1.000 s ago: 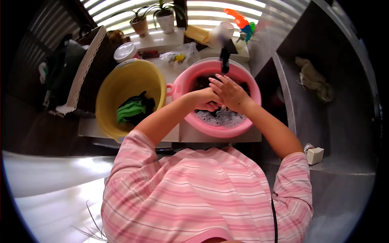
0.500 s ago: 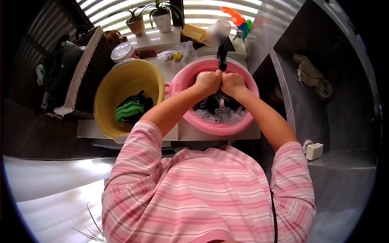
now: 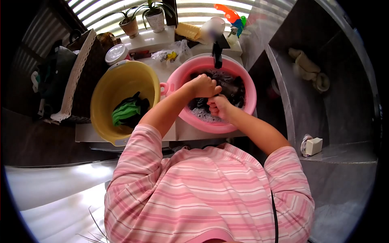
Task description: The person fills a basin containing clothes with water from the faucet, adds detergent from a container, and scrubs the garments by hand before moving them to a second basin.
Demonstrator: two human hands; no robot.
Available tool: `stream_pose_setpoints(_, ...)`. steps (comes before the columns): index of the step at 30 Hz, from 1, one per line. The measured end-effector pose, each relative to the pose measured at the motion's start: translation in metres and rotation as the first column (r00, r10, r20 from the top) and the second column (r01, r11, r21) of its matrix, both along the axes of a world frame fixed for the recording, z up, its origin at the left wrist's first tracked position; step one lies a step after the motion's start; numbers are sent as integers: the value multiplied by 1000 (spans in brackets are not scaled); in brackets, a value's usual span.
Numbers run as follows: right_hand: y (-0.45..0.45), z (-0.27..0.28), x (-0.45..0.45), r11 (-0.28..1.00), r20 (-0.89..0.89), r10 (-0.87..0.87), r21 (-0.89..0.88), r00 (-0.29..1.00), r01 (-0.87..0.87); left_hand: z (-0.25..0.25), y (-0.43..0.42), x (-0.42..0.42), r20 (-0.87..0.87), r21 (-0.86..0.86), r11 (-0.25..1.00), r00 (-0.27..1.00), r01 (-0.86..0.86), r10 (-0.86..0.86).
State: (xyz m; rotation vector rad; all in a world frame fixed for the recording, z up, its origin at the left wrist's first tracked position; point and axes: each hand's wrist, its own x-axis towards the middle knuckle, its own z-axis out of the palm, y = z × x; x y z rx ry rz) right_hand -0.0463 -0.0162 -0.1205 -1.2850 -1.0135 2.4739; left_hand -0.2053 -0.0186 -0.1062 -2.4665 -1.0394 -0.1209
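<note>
A pink basin [image 3: 252,91] holds foamy, dark water and dark cloth [image 3: 237,87]. Over its middle, my left hand [image 3: 204,86] is closed in a fist, knuckles up. Just below and to the right of it, my right hand [image 3: 219,106] is closed too, its curled fingers almost touching the left. Both appear to grip the dark cloth, though the part inside the fingers is mostly hidden. Above the basin's far rim juts a black faucet [image 3: 217,56].
Left of the basin stands a yellow tub [image 3: 101,87] with green cloth [image 3: 126,111] and dark cloth inside. Behind are potted plants [image 3: 155,20], a plastic bag [image 3: 172,54] and a yellow sponge-like block [image 3: 188,30]. A white block [image 3: 313,146] sits on the right shelf.
Both hands have come away from beneath the faucet toward me. My right hand has dropped lower and turned, now below the left. The view has shifted slightly.
</note>
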Motion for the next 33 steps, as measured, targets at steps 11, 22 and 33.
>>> stream_pose_setpoints(11,14,12,-20,295,383,11,881,924,-369,15,-44,-63,525,-381,914,782,-137,336)
stream_pose_setpoints(22,-59,13,-212,-113,-148,420,970,895,213,24,-208,-193,789,-600,800,-183,-23,586)
stream_pose_setpoints(33,-129,-32,-288,-484,566,513,812,645,-328,-28,-301,-232,74,-610,148,130,-779,989)
